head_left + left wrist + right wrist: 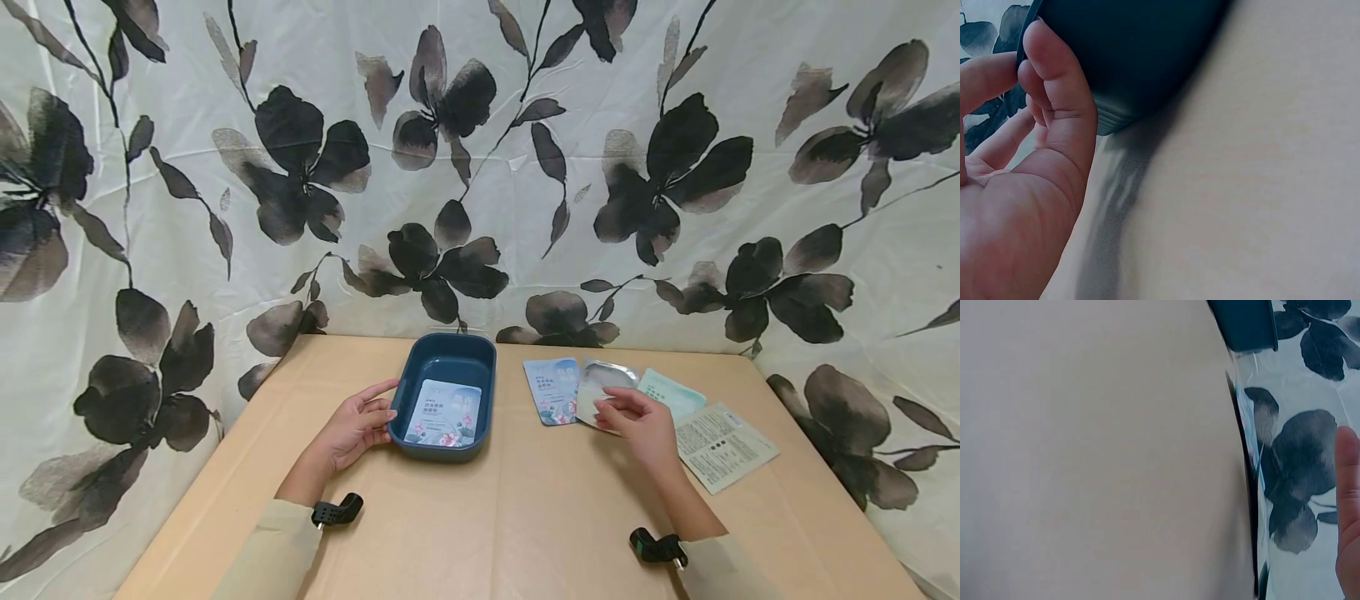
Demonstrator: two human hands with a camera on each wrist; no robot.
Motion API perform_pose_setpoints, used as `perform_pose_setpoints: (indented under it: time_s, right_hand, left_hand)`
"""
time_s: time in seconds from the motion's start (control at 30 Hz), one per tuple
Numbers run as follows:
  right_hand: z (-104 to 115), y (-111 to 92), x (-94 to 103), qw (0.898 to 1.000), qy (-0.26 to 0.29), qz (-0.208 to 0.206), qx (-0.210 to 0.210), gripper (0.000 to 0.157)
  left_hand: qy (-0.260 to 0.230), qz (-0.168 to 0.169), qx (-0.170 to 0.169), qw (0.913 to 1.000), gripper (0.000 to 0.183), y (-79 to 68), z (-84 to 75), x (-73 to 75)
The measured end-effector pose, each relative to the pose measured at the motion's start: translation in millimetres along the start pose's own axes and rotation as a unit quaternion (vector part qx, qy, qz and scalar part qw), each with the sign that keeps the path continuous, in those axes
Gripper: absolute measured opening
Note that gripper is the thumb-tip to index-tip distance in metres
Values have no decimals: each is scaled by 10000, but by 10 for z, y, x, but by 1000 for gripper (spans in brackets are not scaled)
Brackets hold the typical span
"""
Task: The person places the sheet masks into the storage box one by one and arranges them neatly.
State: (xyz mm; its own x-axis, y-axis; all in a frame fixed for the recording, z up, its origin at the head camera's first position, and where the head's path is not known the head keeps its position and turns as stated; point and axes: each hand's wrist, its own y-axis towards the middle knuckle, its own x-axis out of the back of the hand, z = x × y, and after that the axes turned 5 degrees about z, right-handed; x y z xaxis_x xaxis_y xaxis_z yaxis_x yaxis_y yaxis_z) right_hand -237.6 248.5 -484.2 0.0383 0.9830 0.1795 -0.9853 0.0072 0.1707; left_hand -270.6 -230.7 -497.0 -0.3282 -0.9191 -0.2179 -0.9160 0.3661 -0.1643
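Note:
A dark blue rectangular plastic bin (442,455) stands on the table, left of the middle in the head view. Inside lies a pale blue flat sachet (444,410) with pink flowers and dark lettering. My left hand (354,429) pinches the bin's left rim between thumb and fingers, as the left wrist view shows close up. Over a silver sachet (609,373) hovers my right hand (637,421), its fingers loosely bent. A second pale blue flowered sachet (551,387) lies to its left. Only the right thumb (1349,500) appears in the right wrist view.
Right of the silver sachet lie a mint-green sachet (671,392) and a cream one with dense print (726,447), overlapping slightly. The light wooden-toned table (487,533) ends at a floral curtain (555,192) behind and at both sides.

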Motion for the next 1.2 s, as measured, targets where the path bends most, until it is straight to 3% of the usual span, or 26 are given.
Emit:
perform_pose_setpoints:
  time_s: [0.47, 0.7, 0.97, 1.2]
  right_hand:
    - [-139, -54, 308, 9990, -173, -421, -39, 42]
    - [-132, -102, 458, 9972, 169, -680, -248, 42]
    - [-141, -136, 628, 9930, -135, -1107, -379, 38]
    - [-186, -163, 786, 9896, -72, -1351, -478, 46]
  left_hand:
    - [-55, 37, -89, 9999, 69, 3, 31, 18]
    - [-66, 191, -158, 9997, 70, 7, 51, 19]
    - [-46, 210, -168, 9996, 71, -2, 47, 16]
    - [-24, 170, -145, 9997, 69, 0, 38, 17]
